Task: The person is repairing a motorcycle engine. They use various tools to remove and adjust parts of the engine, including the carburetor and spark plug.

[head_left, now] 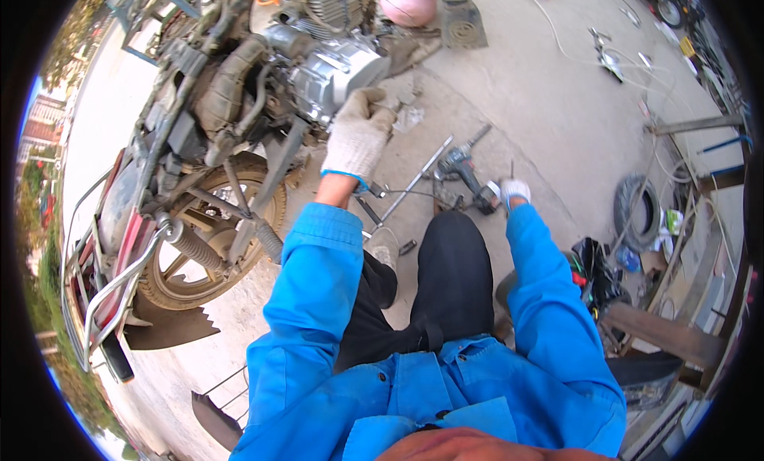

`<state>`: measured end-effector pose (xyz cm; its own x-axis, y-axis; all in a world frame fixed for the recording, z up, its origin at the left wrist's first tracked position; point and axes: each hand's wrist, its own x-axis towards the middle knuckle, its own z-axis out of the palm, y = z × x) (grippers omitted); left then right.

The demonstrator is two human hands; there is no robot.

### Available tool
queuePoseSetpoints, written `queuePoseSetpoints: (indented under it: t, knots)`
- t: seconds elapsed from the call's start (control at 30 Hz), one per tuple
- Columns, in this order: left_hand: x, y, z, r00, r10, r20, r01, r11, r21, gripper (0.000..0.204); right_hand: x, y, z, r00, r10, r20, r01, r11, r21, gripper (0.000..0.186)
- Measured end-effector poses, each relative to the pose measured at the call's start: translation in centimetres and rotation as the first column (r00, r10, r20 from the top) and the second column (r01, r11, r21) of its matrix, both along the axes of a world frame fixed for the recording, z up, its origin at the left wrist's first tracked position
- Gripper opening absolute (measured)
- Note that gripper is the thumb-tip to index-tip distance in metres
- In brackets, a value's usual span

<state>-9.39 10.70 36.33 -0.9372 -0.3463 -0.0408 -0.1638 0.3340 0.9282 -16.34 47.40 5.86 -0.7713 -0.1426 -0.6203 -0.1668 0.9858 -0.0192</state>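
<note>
My left hand (360, 138), in a pale knitted glove, is at the lower right edge of a shiny silver engine cover (328, 80) on a partly stripped motorcycle. Its fingers are curled together; whatever they grip is hidden. My right hand (516, 192), gloved too, is low over the floor at the right, closed round the lower end of a thin dark rod (512, 168) that points away from me. Just left of it, a cordless power tool (460, 170) lies on the concrete, its battery end close to my fingers.
A long metal bar (414, 181) lies between my left hand and the power tool. The motorcycle's rear wheel (208, 230) stands at the left. Farther off are a pink rounded object (409, 4) and scattered metal tools (607, 56). A loose tyre (637, 212) and a metal rack (664, 334) are at the right.
</note>
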Motion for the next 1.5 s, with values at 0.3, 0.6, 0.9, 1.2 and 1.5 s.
queuePoseSetpoints:
  t: [0.3, 0.6, 0.9, 1.2, 1.5]
  knots:
    - [-3.8, -3.5, -3.5, 0.999, 0.040, 0.011, -0.037, 0.982, -0.188, 0.030, -4.2, -12.2, 11.7, 0.797, -0.513, -0.319, 0.060, 0.592, -0.803, 0.044]
    - [-5.3, -5.6, -3.4, 0.967, 0.234, -0.097, -0.202, 0.942, 0.267, 0.024, -11.7, -30.3, 22.7, 0.820, -0.367, -0.438, -0.215, 0.513, -0.831, 0.061]
    - [-5.5, -5.9, -1.8, 0.953, 0.219, -0.208, -0.210, 0.976, 0.064, 0.036, -9.8, -27.6, 24.0, 0.886, -0.296, -0.357, -0.250, 0.344, -0.905, 0.041]
    - [-6.6, -3.0, 0.6, 0.916, 0.000, -0.400, 0.011, 1.000, 0.026, 0.077, -6.3, -24.6, 29.3, 0.944, -0.305, -0.128, -0.145, -0.035, -0.989, 0.037]
    - [-7.2, -2.4, 0.4, 0.892, -0.034, -0.450, 0.185, 0.937, 0.296, 0.065, -5.5, -16.7, 26.6, 0.865, -0.318, -0.388, -0.365, 0.132, -0.922, 0.047]
